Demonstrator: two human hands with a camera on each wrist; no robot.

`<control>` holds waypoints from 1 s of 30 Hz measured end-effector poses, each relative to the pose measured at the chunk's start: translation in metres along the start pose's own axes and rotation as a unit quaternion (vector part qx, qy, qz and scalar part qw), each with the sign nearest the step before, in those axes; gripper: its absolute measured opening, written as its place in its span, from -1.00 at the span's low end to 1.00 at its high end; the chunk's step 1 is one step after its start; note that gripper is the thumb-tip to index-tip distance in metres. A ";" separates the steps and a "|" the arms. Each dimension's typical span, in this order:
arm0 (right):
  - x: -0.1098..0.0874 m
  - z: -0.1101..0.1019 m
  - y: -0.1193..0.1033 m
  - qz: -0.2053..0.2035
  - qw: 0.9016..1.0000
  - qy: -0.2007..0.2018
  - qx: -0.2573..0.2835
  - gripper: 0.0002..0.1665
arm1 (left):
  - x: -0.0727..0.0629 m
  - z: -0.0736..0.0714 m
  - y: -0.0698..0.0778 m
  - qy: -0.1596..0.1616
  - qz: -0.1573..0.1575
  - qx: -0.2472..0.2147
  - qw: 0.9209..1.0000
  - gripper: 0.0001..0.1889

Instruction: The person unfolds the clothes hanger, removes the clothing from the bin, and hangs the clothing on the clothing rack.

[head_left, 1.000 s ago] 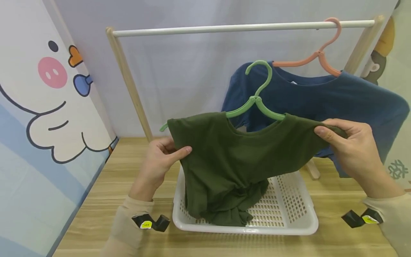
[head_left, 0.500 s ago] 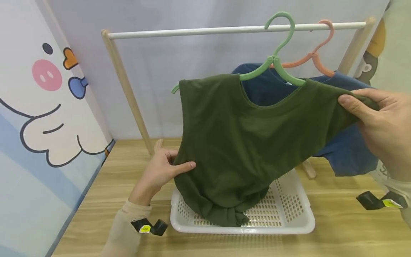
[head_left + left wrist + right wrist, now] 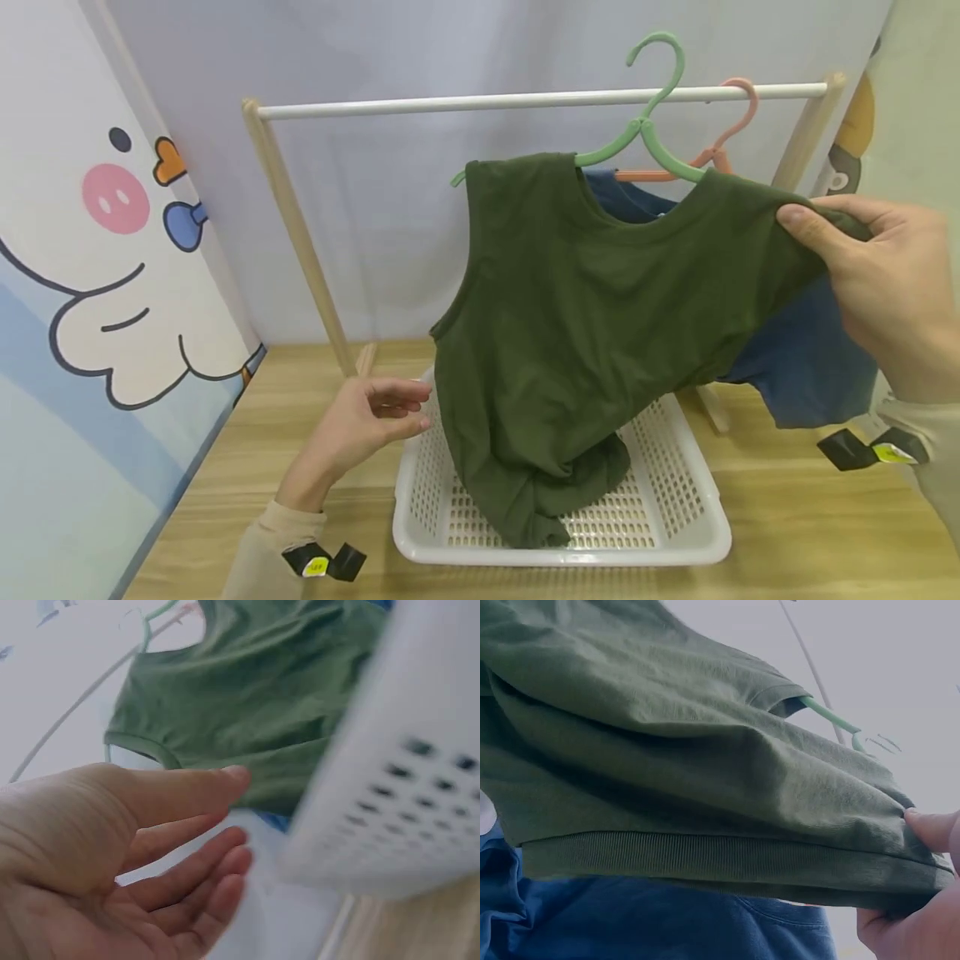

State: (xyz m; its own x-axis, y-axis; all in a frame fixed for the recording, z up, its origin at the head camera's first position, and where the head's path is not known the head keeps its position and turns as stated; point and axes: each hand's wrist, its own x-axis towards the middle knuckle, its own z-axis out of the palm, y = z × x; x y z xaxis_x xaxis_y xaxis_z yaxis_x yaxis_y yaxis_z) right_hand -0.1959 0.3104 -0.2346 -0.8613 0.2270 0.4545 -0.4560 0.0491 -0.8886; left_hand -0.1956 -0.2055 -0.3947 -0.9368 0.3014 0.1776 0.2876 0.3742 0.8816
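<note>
A dark green sleeveless top (image 3: 577,275) hangs on a light green hanger (image 3: 642,127), whose hook rises past the rack's rod in the head view. My right hand (image 3: 892,267) pinches the top at its right shoulder, thumb in front and fingers behind. The cloth is pulled taut towards that hand, and the lower part droops into a white basket (image 3: 562,557). My left hand (image 3: 367,421) is off the cloth, beside the basket's left rim, with loosely bent fingers. In the left wrist view its thumb (image 3: 187,791) overlaps the top's lower side.
A white rod (image 3: 450,103) on wooden posts (image 3: 292,225) spans the back. From it hangs an orange hanger (image 3: 752,104) with a blue shirt (image 3: 817,358), partly hidden behind the green top. The basket stands on a wood-grain table (image 3: 300,433); a cartoon-printed panel (image 3: 112,333) lines the left.
My right hand has raised the top and hanger from above the basket to rod height. My left hand has released the top's left side and drawn away.
</note>
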 end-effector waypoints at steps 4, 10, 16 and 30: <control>0.003 0.000 0.005 -0.017 1.000 -0.001 0.021 -0.83 | -0.002 0.004 -0.009 0.032 -0.021 0.001 0.999 -0.48; 0.003 -0.001 0.011 -0.019 0.999 0.000 0.026 -0.84 | 0.000 0.009 -0.017 0.040 -0.032 -0.020 0.998 -0.43; 0.005 0.001 0.013 -0.017 1.000 -0.001 0.022 -0.82 | 0.002 0.010 -0.022 0.047 -0.047 -0.023 0.998 -0.45; 0.011 0.015 0.015 0.006 0.996 0.010 -0.090 -0.95 | 0.002 0.007 -0.024 0.045 -0.080 -0.011 0.996 -0.47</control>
State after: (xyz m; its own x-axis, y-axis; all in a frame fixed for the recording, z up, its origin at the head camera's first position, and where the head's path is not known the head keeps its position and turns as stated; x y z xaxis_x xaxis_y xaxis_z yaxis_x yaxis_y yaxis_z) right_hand -0.2158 0.2992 -0.2423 -0.8610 0.2469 0.4446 -0.3972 0.2195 -0.8911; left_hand -0.2026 -0.2073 -0.4184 -0.9847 0.1591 0.0717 0.1296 0.3917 0.9109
